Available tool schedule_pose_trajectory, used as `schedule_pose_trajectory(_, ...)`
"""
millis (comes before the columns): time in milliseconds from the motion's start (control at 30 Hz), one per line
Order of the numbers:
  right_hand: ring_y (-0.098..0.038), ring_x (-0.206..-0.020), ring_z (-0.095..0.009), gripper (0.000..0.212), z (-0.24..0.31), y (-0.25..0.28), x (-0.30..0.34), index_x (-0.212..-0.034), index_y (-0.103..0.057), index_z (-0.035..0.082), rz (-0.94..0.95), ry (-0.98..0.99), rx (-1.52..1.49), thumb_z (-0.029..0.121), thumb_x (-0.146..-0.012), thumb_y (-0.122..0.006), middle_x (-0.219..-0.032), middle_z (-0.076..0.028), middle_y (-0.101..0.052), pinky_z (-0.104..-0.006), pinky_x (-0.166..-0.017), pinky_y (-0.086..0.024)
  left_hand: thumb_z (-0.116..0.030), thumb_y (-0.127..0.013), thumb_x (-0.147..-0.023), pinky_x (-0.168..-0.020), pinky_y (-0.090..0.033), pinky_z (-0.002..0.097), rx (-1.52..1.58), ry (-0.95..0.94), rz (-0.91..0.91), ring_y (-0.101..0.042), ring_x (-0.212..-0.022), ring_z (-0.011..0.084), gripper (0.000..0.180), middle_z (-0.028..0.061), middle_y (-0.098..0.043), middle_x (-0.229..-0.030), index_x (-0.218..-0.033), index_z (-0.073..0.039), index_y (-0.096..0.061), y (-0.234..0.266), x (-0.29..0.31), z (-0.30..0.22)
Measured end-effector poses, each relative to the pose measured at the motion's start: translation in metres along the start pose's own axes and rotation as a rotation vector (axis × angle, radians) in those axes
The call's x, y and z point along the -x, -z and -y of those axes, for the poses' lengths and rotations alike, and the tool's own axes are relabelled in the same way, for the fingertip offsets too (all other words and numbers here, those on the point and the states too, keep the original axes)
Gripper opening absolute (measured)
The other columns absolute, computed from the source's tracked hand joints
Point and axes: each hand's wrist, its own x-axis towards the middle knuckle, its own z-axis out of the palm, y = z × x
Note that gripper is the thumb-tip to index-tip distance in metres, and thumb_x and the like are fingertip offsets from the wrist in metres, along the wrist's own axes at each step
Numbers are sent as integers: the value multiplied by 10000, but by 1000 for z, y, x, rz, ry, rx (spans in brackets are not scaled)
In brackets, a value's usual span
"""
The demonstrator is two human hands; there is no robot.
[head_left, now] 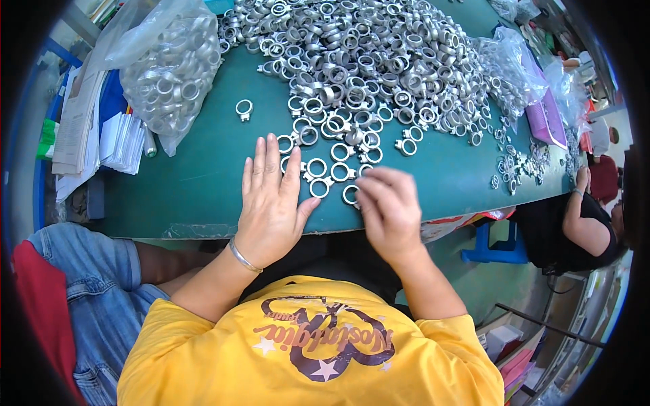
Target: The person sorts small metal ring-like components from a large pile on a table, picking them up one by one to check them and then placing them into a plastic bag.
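Observation:
My left hand (pixel 271 203) lies flat on the green table, palm down, fingers straight, beside a loose group of silver metal rings with small lugs. Its thumb reaches near a lugged ring (pixel 319 188) at the group's near edge. To the right, my right hand (pixel 393 213) is curled, slightly blurred, thumb and fingertips drawn together. Those fingertips are beside another lugged ring (pixel 351 195) and partly cover one behind it. Whatever is between them, if anything, is hidden. A single ring (pixel 244 109) lies apart, beyond my left fingertips.
A large heap of metal rings (pixel 379 54) covers the far table. Clear bags of rings (pixel 172 74) stand far left and far right. A purple basket (pixel 546 118) and small parts (pixel 518 162) lie right. Paper stacks (pixel 122 145) are left. People sit on both sides.

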Motion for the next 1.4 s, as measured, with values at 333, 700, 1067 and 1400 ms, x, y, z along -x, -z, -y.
schedule_pose_trajectory(333,-517,-913,-305,179,-27,4,-20,-847,-590,36,14,-146,169,55,-716,-711,-1015,-119,-560,-383,-795,-417,-240,-639,-829,-1084,-172,526,44,25,11,-191,-1365,435,695,285,-207,-1462,-1395,1,-316,6,0,-1)
schedule_pose_trajectory(700,-530,-816,-280,218,-19,48,13,-933,-621,29,138,-291,146,20,-725,-686,-897,-111,-564,-357,-737,-432,-293,-651,-815,-1089,-176,512,73,12,-26,-212,-1364,421,644,263,-254,-1453,-1340,-13,-404,3,1,2)
schedule_pose_trajectory(1067,-576,-704,-187,109,-10,39,20,-881,-613,5,141,-355,-213,-25,-785,-653,-797,-97,-606,-252,-620,-453,58,-623,-805,-704,-453,238,922,-51,-147,-549,-857,159,147,102,-549,-977,-946,28,-598,10,10,-19)
schedule_pose_trajectory(1400,-603,-747,-255,155,14,20,28,-846,-602,-3,129,-113,-407,-67,-724,-675,-863,-125,-626,-294,-654,-490,-37,-691,-796,-614,-484,197,1266,221,163,-594,-693,101,100,48,-609,-846,-880,4,-655,-5,9,-38)
